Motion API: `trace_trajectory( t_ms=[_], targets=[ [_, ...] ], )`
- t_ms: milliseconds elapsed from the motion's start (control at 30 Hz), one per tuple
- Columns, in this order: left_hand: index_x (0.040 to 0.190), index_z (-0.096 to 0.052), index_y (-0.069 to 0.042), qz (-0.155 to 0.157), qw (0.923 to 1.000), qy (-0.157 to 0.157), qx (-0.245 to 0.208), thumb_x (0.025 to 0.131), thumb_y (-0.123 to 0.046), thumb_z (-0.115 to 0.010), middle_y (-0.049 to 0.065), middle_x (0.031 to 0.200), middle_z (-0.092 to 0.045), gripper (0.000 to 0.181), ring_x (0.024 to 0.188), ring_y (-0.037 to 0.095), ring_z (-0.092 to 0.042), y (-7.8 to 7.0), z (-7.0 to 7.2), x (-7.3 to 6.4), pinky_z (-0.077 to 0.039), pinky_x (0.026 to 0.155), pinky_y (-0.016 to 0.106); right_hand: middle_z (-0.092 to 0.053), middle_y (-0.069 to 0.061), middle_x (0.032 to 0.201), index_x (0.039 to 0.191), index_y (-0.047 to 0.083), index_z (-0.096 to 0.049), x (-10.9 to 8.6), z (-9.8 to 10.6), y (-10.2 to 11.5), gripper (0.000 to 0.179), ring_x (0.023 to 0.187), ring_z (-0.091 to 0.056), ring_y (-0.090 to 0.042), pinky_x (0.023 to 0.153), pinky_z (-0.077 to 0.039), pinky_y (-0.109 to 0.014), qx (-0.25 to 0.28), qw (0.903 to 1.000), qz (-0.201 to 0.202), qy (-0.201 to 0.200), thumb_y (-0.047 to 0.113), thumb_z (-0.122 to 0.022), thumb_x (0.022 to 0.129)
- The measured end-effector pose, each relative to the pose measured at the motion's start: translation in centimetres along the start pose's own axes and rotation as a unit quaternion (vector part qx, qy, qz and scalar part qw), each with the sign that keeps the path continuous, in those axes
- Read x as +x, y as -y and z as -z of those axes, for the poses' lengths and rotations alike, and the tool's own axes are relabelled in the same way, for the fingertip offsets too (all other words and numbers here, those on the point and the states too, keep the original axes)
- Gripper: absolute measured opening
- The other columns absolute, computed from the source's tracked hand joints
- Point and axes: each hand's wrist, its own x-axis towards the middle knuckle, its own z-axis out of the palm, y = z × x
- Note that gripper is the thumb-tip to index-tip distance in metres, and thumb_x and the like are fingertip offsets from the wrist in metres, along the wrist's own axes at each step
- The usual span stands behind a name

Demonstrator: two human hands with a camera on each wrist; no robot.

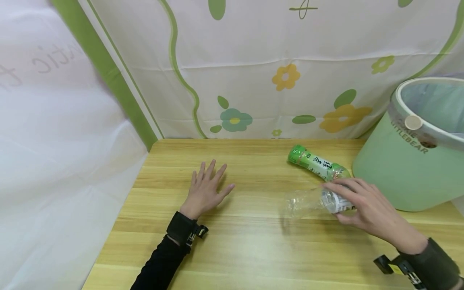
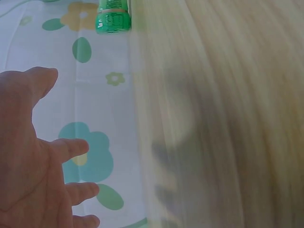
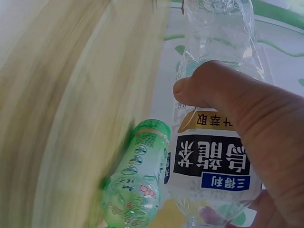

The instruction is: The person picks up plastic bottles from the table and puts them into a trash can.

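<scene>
My right hand (image 1: 371, 209) grips a clear plastic bottle (image 1: 308, 202) around its labelled part, above the wooden table. In the right wrist view the thumb crosses the clear bottle (image 3: 218, 42) just above its white, black and gold label (image 3: 211, 156). Behind it lies a green-labelled plastic bottle (image 1: 317, 163) on its side, also seen in the right wrist view as a green bottle (image 3: 137, 175). To the left, my left hand (image 1: 206, 191) is spread over the table with straight fingers and holds nothing. Whether its palm touches the wood, I cannot tell.
A light green bin (image 1: 402, 173) with a white rim and a liner bag stands at the right. The wooden table (image 1: 232, 249) meets a flower-patterned cloth (image 1: 250, 88) at the back. White cloth (image 1: 54, 161) hangs along the left.
</scene>
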Motion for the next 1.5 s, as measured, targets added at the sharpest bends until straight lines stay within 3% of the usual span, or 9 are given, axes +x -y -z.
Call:
trace_trajectory(
  t_ms=[133,367,667,833,1100,1200,1333,1500],
  targets=[
    [0.163,-0.026,-0.025,0.000,1.0000,0.001,0.000,0.101,-0.068,-0.040,0.015,0.167,-0.011,0.077,0.151,0.045,-0.002,0.1,-0.1,0.0,-0.004,0.115,0.068,-0.063,-0.011,0.124,0.136,0.015,-0.065,0.3,0.5,-0.1,0.075,0.100,-0.058,-0.036,0.063,-0.048,-0.053,-0.012,0.9998,0.003,-0.013,0.071,-0.038,0.094],
    [0.163,-0.026,-0.025,0.003,1.0000,0.007,-0.003,0.101,-0.068,-0.039,0.015,0.168,-0.010,0.077,0.151,0.045,-0.002,0.0,-0.1,0.0,-0.004,0.116,0.068,-0.063,-0.015,0.119,0.134,0.012,-0.066,1.1,2.4,-0.4,0.075,0.098,-0.058,-0.038,0.068,-0.048,-0.055,-0.023,0.9992,0.005,-0.033,0.071,-0.040,0.095],
    [0.164,-0.025,-0.025,0.002,0.9999,0.014,-0.006,0.101,-0.068,-0.039,0.015,0.168,-0.009,0.077,0.151,0.044,0.000,-0.1,0.1,0.0,-0.003,0.115,0.068,-0.063,-0.019,0.116,0.132,0.010,-0.067,2.4,6.2,-1.0,0.076,0.096,-0.057,-0.044,0.066,-0.047,-0.057,-0.068,0.9960,0.018,-0.055,0.071,-0.039,0.096],
    [0.164,-0.026,-0.024,0.002,0.9999,0.015,-0.005,0.101,-0.068,-0.039,0.015,0.168,-0.009,0.077,0.151,0.045,-0.001,-0.2,0.3,0.0,-0.004,0.115,0.069,-0.062,-0.023,0.114,0.134,0.008,-0.066,3.0,8.4,-1.0,0.080,0.094,-0.056,-0.048,0.072,-0.044,-0.060,-0.085,0.9938,0.022,-0.067,0.073,-0.039,0.095],
    [0.163,-0.026,-0.025,0.002,0.9999,0.015,-0.001,0.101,-0.068,-0.039,0.015,0.168,-0.010,0.077,0.151,0.045,-0.002,-0.2,0.3,0.0,-0.004,0.115,0.068,-0.062,-0.027,0.111,0.132,0.008,-0.067,3.8,10.4,-0.9,0.081,0.093,-0.054,-0.053,0.069,-0.040,-0.062,-0.108,0.9871,0.021,-0.117,0.074,-0.037,0.095],
    [0.163,-0.027,-0.024,0.000,0.9999,0.013,-0.001,0.102,-0.067,-0.039,0.015,0.168,-0.010,0.076,0.151,0.045,-0.002,-0.2,0.2,0.1,-0.004,0.115,0.068,-0.062,-0.030,0.113,0.134,0.008,-0.066,3.9,11.2,-1.1,0.081,0.098,-0.053,-0.057,0.086,-0.044,-0.067,-0.117,0.9848,0.010,-0.128,0.074,-0.038,0.095],
    [0.163,-0.027,-0.024,-0.003,0.9999,0.016,0.001,0.102,-0.066,-0.039,0.015,0.168,-0.010,0.076,0.151,0.044,-0.001,-0.2,0.1,0.1,-0.005,0.115,0.068,-0.059,-0.034,0.115,0.136,0.008,-0.065,4.0,12.2,-1.6,0.082,0.099,-0.051,-0.060,0.113,-0.033,-0.052,-0.120,0.9814,-0.002,-0.150,0.074,-0.040,0.094],
    [0.163,-0.026,-0.025,0.000,0.9998,0.021,0.004,0.102,-0.067,-0.039,0.015,0.168,-0.010,0.076,0.151,0.044,-0.001,-0.3,0.0,0.1,-0.005,0.116,0.067,-0.056,-0.037,0.118,0.143,0.006,-0.059,3.9,13.6,-2.6,0.087,0.107,-0.051,-0.055,0.109,-0.028,-0.026,-0.119,0.9780,-0.034,-0.168,0.074,-0.040,0.093]
  ],
)
